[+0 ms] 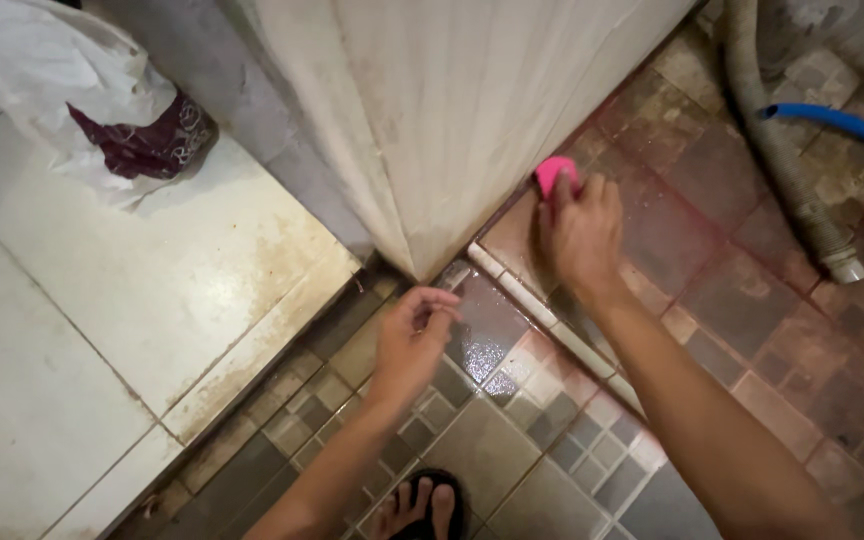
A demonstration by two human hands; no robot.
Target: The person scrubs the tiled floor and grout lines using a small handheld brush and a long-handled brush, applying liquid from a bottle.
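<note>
Pressing a pink sponge (555,174) against the foot of a white door (452,110), the right hand (584,232) has its fingers closed over it, where door meets the reddish floor tiles (722,290). The left hand (412,340) hangs free near the door's bottom corner, fingertips pinched together on nothing visible. A grey hose (787,150) and blue hose (842,122) lie at the right, well apart. A white bag (62,80) sits far left. 1 sandalled foot (420,508) shows below.
</note>
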